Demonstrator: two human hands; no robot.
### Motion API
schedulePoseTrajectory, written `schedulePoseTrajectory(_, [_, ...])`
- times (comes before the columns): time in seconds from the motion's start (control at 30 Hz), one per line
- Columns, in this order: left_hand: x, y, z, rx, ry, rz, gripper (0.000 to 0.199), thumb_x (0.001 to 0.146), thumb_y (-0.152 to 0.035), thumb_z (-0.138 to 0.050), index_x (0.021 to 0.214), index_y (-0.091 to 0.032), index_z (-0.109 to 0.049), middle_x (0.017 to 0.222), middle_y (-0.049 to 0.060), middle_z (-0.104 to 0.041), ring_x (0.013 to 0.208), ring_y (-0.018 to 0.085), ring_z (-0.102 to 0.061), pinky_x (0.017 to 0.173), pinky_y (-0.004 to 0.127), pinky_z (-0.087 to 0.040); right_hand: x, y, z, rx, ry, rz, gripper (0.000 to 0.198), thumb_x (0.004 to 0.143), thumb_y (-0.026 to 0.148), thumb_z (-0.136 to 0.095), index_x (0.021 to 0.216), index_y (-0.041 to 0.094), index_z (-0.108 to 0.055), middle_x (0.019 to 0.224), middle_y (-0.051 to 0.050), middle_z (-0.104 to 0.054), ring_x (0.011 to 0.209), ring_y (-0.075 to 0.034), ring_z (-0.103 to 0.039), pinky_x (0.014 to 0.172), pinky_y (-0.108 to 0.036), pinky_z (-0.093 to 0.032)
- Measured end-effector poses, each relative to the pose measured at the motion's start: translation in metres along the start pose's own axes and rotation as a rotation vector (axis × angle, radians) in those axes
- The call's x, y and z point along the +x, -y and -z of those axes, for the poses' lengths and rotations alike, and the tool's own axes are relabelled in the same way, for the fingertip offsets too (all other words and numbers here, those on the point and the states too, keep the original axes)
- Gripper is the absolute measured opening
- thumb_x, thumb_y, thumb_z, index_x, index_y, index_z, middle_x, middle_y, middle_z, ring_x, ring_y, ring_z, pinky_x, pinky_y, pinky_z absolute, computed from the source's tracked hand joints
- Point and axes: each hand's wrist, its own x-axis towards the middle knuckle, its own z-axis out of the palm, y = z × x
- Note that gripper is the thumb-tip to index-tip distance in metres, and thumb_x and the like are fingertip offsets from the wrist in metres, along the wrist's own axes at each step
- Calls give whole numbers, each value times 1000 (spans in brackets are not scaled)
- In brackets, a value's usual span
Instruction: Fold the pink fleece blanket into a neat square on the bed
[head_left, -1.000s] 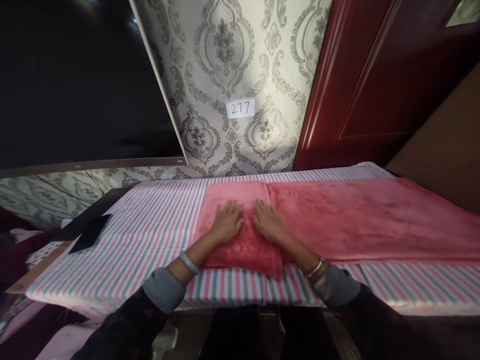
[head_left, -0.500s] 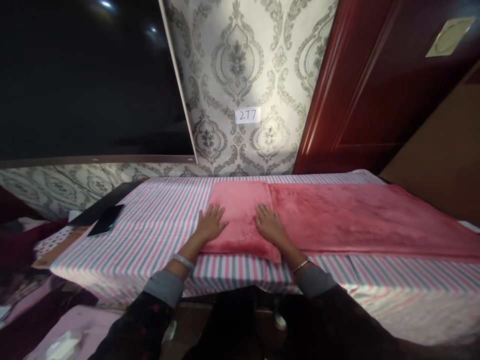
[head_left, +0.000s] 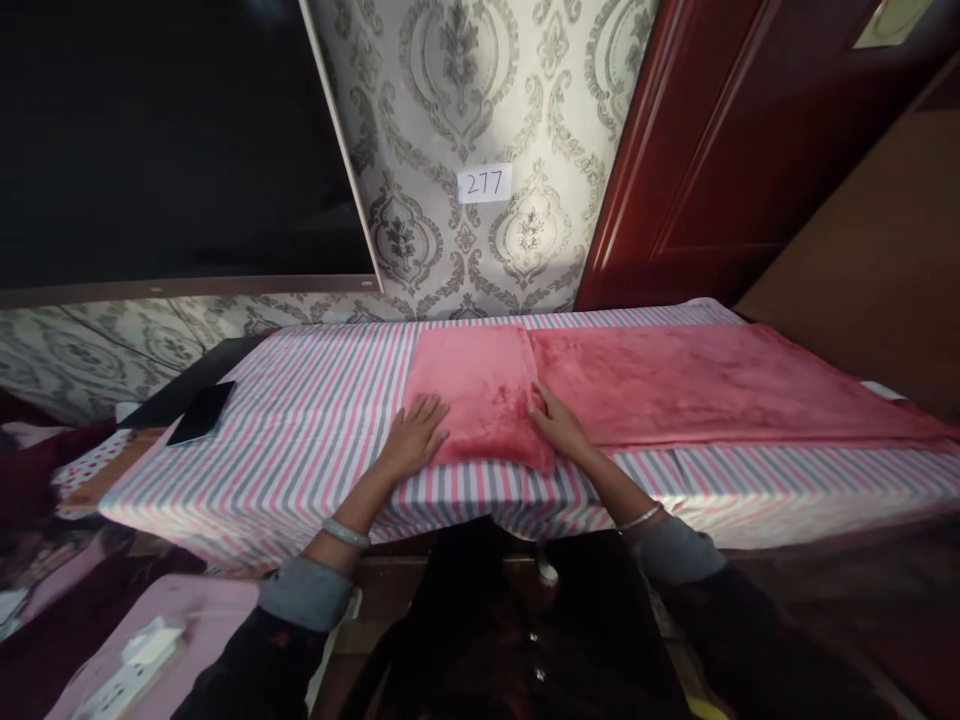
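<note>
A plush pink blanket point(head_left: 697, 385) lies stretched out along the striped cloth. At its left end sits a squarish folded pink section point(head_left: 472, 370), raised above the rest, with darker ruffled pile near its front right corner. My left hand point(head_left: 415, 435) lies flat on the front left part of this section, fingers spread. At the section's right edge rests my right hand point(head_left: 559, 422), turned on its side. Its thumb and forefinger are apart, touching the edge; the other fingers are mostly hidden. Both wrists wear bracelets.
A striped pink, grey and white cloth point(head_left: 322, 400) covers the table. On its left lies a dark phone point(head_left: 202, 412). Behind are a large TV screen point(head_left: 165, 150) and a paper marked 277 point(head_left: 484, 183). A power strip point(head_left: 139, 665) sits on a pink surface at lower left.
My right hand has turned from lying flat on the folded section to its side at the right edge. My left hand stays flat on the left part. The view has tilted down.
</note>
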Motion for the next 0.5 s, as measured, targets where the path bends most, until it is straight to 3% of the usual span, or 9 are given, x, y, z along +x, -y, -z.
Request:
schedulePoseTrajectory(0.2, [-16,0,-10,-91,-184,5,47,100,-37,-34,135,-21,-61,148,8,-55,145,24,-40,119,49,-31,-45,-6,4,181,-77,20,60,91,37,-43,146,14,-51,123,-12,-68,106,-27,-64,93,-41,-51])
schedulePoseTrajectory(0.4, [-31,-3,-5,-107,-246,-58,43,95,-43,-47,128,-23,-65,137,10,-64,133,29,-51,115,50,-36,-60,-4,8,170,-37,33,62,87,43,-55,143,16,-56,77,-3,-67,69,-21,-59,72,-35,-51])
schedulePoseTrajectory(0.5, [-32,-5,-5,-101,-248,-86,42,94,-43,-50,127,-23,-66,136,10,-64,131,29,-52,114,48,-38,-61,-2,13,246,34,27,62,83,37,-60,143,18,-57,81,-2,-69,71,-20,-60,72,-33,-51])
